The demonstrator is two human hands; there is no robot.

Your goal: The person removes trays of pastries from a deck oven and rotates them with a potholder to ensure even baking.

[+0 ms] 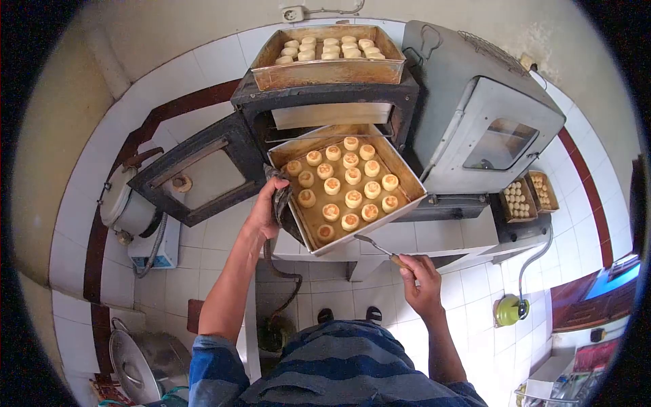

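Note:
My left hand [263, 209] is closed around a dark cloth [283, 203] at the left wall of a square baking tin [386, 226]. The tin is tilted toward me in front of the open oven [252, 122], its far edge at the oven mouth. Several rows of round buns [353, 199] with browned tops stand in it. In my right hand [422, 283], a small spatula [381, 249] is gripped by its wooden handle. The spatula's metal blade points up and left, close to the tin's near wall.
The oven door [203, 173] hangs open at left. On the oven stands another tin [325, 76] of pale buns. A grey oven [451, 129] is at right, with smaller tins [521, 218] of buns beyond it. A green gas cylinder [506, 311] and large pot [163, 363] stand lower down.

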